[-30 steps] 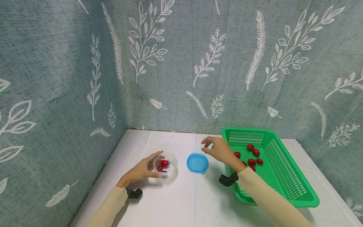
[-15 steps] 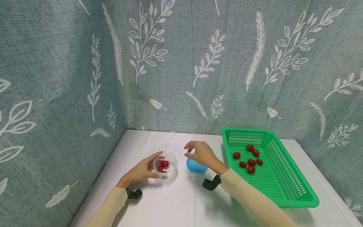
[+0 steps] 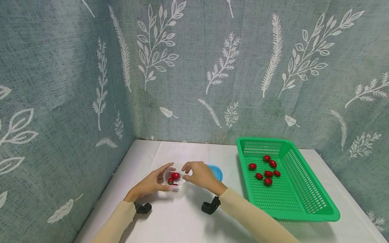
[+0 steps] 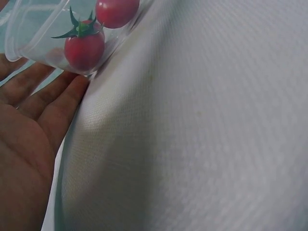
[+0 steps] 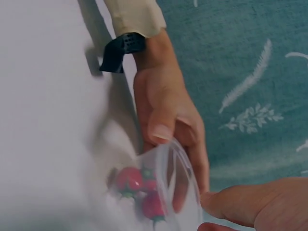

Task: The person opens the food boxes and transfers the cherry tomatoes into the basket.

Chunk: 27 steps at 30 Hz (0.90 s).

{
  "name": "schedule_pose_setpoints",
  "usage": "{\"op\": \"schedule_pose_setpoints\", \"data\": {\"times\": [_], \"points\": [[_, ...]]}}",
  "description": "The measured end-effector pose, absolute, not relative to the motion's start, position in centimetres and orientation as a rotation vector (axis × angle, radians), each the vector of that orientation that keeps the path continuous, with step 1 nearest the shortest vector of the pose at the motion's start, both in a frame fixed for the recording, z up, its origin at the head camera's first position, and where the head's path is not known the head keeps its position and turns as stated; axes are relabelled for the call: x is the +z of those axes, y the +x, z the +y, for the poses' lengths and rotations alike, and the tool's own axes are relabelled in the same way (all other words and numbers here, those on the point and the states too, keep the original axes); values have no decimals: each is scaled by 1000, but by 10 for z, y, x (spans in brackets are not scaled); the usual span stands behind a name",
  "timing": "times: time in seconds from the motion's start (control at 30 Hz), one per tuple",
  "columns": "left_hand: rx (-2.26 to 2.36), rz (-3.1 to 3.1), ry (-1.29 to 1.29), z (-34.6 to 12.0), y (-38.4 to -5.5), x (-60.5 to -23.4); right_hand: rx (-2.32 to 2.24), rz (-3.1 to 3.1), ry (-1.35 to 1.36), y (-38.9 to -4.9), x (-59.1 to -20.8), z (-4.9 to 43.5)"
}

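Observation:
My left hand holds a clear round plastic container on the white cloth, thumb at the near rim and fingers round its far side. Inside lie three cherry tomatoes with green stems; the left wrist view shows a tomato through the wall. My right hand is beside the container's right rim, fingers loosely curved, thumb apart from the forefinger, nothing seen between them. In the right wrist view its fingertip is right at the rim. Behind this hand a blue lid is partly hidden.
A green plastic basket stands at the right, with several loose cherry tomatoes in it. Leaf-patterned cloth closes off the back and left of the white table cover. A black strap sits at my right wrist.
My right hand has moved left from beside the basket, across the blue lid, to the container's rim. My left hand and the container have stayed in place.

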<state>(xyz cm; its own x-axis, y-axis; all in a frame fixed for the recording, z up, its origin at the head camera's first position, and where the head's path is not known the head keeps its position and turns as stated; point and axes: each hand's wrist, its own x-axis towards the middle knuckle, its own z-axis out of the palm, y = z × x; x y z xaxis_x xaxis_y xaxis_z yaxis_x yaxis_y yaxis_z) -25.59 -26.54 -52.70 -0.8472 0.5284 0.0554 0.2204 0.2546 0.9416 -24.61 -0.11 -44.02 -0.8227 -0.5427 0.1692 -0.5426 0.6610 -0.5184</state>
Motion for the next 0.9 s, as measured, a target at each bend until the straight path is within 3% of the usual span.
{"op": "schedule_pose_setpoints", "data": {"times": [0.9], "points": [[1648, 2218, 724, -266, -254, -527, -780, 2675, -837, -248, -471, -32]]}}
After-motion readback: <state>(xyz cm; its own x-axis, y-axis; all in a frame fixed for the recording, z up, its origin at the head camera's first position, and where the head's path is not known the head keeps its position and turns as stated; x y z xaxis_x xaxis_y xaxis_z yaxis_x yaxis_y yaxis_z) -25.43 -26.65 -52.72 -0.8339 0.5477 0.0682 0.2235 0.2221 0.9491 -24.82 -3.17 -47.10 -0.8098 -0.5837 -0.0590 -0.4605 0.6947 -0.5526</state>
